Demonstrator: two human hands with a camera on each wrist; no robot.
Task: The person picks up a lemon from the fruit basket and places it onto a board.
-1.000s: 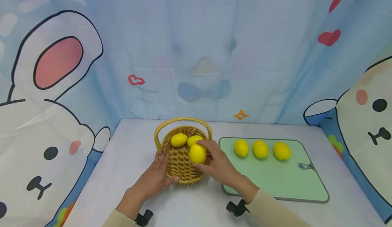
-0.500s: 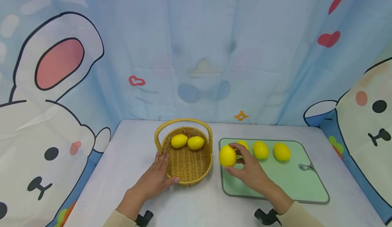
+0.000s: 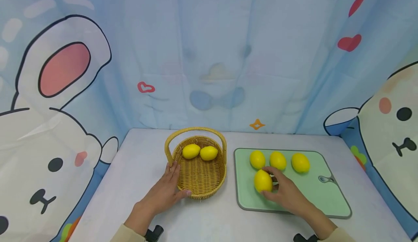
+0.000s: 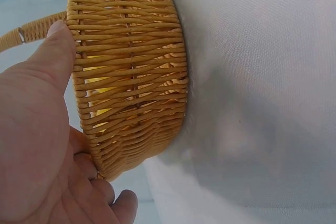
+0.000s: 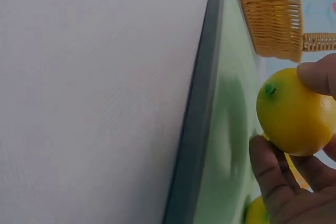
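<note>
My left hand [image 3: 164,190] rests against the left side of a wicker basket [image 3: 201,195], its fingers laid along the wall and its thumb spread at the front rim. The left wrist view shows the thumb touching the rim of the woven basket [image 4: 131,72]. Two lemons [image 3: 191,151] lie side by side at the back inside the basket. My right hand [image 3: 287,193] pinches another lemon [image 3: 262,181] between thumb and fingers above the green cutting board [image 3: 248,202]. A green stem tip shows on that held lemon [image 5: 294,114] in the right wrist view.
A row of three lemons, with one lemon [image 3: 277,160] in its middle, stands along the board's back part. The basket's arched handle [image 3: 196,128] rises at the back. White cloth [image 3: 215,224] covers the table, and a printed blue curtain [image 3: 212,35] hangs behind it.
My right hand has carried its lemon out from over the basket, rightward and toward me, to over the cutting board. My left hand and the basket have stayed in place.
</note>
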